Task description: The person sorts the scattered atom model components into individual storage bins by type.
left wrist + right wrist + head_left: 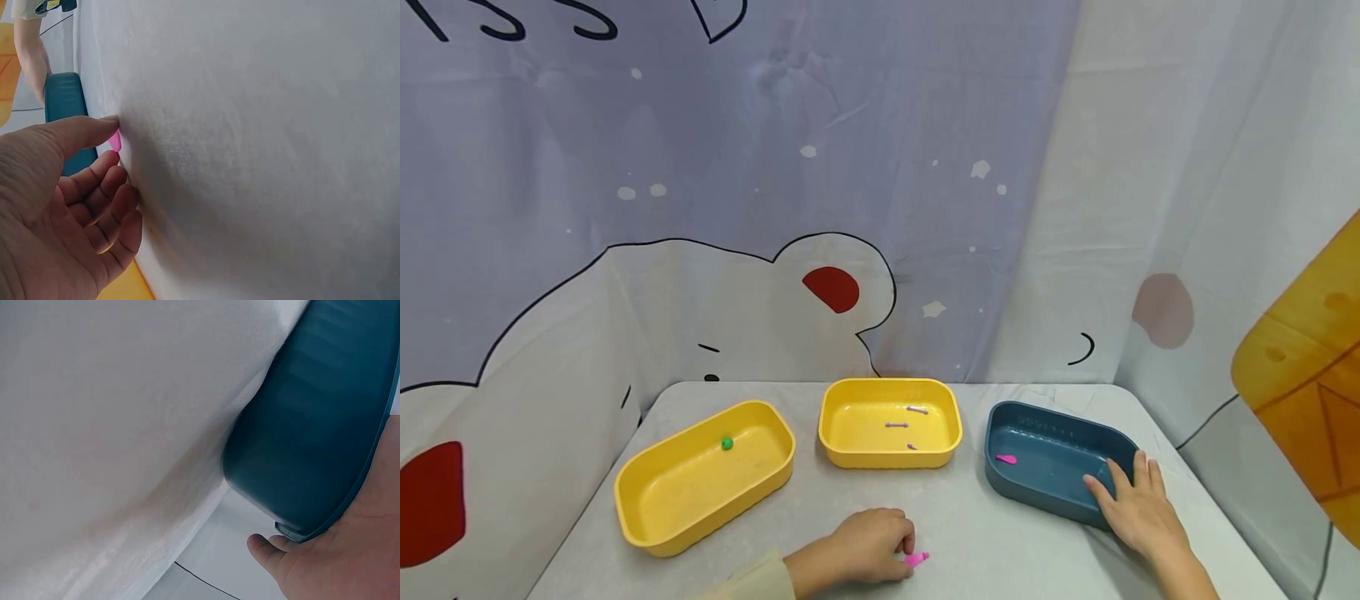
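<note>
In the head view my left hand point(874, 546) is low over the table, with thumb and fingertips pinching a small pink tapered piece point(917, 559) with a narrow tip. The left wrist view shows that pink piece point(115, 140) between thumb and index finger, the other fingers bent. My right hand point(1142, 508) rests on the right end of a dark teal tray point(1037, 498), fingers fairly straight over its rim. Inside this tray lies another pink piece point(1007, 459). The right wrist view shows the tray's outer wall point(300, 437) beside the palm point(350, 562).
A yellow tray point(891, 459) at the back middle holds several small purple pieces point(897, 425). Another yellow tray point(700, 533), set at an angle on the left, contains a green ball point(727, 443). Printed curtains point(925, 208) stand behind the white-covered table point(985, 558).
</note>
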`<state>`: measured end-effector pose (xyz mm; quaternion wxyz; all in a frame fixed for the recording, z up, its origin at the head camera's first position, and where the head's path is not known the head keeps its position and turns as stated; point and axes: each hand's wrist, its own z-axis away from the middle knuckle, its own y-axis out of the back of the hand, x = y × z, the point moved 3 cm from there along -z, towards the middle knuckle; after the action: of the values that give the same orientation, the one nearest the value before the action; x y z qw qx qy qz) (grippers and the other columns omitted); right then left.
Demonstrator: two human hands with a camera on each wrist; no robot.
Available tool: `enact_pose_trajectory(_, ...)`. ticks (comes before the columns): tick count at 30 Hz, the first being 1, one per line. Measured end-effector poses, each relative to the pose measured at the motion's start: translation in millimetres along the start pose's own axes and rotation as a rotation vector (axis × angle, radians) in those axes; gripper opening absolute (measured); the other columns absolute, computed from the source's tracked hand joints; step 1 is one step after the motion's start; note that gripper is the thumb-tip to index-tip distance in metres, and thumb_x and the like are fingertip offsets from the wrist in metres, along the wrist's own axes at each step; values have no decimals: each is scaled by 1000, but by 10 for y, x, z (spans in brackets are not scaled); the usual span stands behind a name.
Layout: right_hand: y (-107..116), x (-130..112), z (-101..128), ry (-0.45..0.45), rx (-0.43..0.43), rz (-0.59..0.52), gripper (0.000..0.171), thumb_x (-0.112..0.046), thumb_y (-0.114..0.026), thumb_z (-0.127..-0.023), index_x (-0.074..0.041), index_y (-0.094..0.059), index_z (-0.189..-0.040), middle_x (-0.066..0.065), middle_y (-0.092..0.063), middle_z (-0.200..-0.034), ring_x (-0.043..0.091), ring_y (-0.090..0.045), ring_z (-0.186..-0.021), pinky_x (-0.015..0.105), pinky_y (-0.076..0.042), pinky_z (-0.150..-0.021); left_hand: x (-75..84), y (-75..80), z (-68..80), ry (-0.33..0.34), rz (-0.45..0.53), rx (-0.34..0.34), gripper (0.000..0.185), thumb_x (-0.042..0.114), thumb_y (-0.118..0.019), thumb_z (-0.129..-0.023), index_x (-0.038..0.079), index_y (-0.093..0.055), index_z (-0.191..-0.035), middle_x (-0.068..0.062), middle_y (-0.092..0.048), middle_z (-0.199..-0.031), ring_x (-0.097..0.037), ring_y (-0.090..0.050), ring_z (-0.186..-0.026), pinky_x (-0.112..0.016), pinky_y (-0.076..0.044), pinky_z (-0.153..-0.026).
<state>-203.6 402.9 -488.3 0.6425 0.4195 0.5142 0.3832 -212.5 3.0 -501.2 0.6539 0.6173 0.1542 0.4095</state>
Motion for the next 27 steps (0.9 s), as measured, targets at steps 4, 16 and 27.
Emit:
enact_pose_trajectory(4, -8, -1, 5, 7, 11, -2, 93, -67, -30, -103, 11, -26, -153, 48, 10, -153, 64, 12, -142, 81, -14, -106, 15, -15, 2, 8, 3, 11, 22, 36, -79, -85, 27, -60, -78, 15, -46, -72, -2, -44, -65, -22, -38, -58)
enact_pose_trajectory(16, -17, 2, 3, 17, 28, 3, 93, -67, -30, -103, 11, -27, -153, 48, 8, -153, 64, 10, -142, 81, -15, -106, 85, -4, 16, -6, 27, 38, 26, 29, -78, -83, 27, -56, -69, 17, -47, -68, 1, -43, -62, -19, -37, -59)
enact_pose_trajectory(27, -8, -3, 8, 8, 24, -12, 94, -68, -31, -102, 11, -26, -153, 48, 8, -154, 63, 11, -143, 80, -12, -107, 128, 22, -56, -74, 8, 72, 25, 24, -74, -83, 26, -55, -66, 16, -45, -62, 1, -41, -58, -18, -35, -54)
